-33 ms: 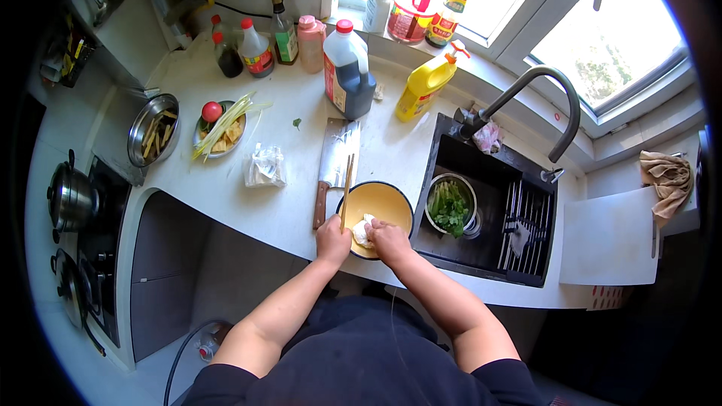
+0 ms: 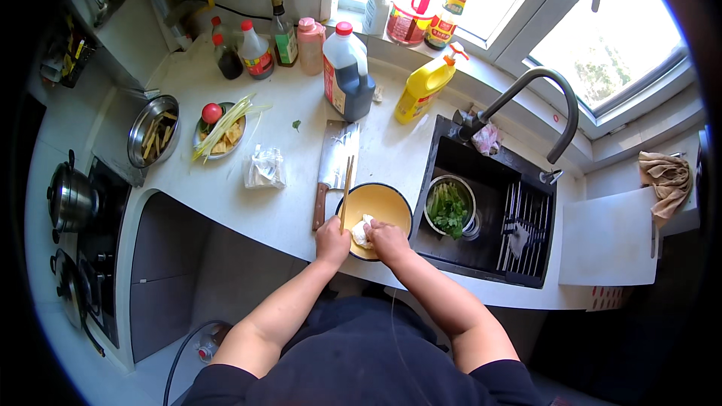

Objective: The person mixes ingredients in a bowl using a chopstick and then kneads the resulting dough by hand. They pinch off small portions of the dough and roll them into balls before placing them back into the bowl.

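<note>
At the counter's front edge stands a bowl (image 2: pixel 387 199) with a yellow inside and a dark rim. My left hand (image 2: pixel 332 240) is closed round a pair of wooden chopsticks (image 2: pixel 347 188) at the bowl's left rim; the sticks point up and away. Inside the bowl, my right hand (image 2: pixel 387 240) has its fingers closed on a white, dough-like lump (image 2: pixel 361 233). Part of the lump is hidden under the fingers. Just left of the bowl lies a cleaver (image 2: pixel 336 154), its wooden handle toward me. A crumpled clear plastic bag (image 2: pixel 265 168) rests further left.
Right of the bowl, a black sink (image 2: pixel 481 256) holds a pot of leafy greens (image 2: pixel 449 207) under a dark faucet (image 2: pixel 571 105). Behind are a large jug of dark liquid (image 2: pixel 350 79) and a yellow pump bottle (image 2: pixel 425 90). A plate (image 2: pixel 218 152) of cut food and a steel bowl (image 2: pixel 135 135) stand left.
</note>
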A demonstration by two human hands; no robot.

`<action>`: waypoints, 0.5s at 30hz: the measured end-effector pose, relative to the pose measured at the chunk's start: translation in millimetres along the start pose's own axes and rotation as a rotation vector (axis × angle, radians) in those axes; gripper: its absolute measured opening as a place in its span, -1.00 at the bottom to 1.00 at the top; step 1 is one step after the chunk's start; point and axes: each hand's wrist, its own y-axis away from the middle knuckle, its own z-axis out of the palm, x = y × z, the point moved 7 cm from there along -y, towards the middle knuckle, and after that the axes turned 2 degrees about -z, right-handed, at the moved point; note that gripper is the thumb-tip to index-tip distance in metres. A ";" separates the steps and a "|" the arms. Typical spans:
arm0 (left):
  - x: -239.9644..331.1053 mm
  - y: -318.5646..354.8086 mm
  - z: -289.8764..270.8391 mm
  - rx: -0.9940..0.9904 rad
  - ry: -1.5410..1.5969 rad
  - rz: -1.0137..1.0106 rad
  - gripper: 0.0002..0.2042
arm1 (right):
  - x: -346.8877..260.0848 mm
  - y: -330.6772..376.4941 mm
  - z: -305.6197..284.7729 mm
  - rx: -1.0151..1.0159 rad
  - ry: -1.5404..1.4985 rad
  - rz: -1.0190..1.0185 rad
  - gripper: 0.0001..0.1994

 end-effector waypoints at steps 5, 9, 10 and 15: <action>2.3 0.1 0.1 -0.010 -0.015 0.013 -0.95 | 45.5 -14.4 -41.5 -0.203 -0.647 0.247 -0.67; 2.1 0.5 0.4 -0.014 0.010 -0.010 -0.95 | 22.3 -3.5 -51.9 -0.278 -0.181 0.134 -0.66; 4.1 0.4 1.3 -0.017 -0.001 0.002 -0.94 | 15.8 2.8 -37.9 -0.350 -0.039 0.089 -0.68; 0.2 2.3 6.2 -0.023 -0.021 0.025 -0.93 | 10.9 -4.4 -43.9 -0.195 -0.032 0.135 -0.84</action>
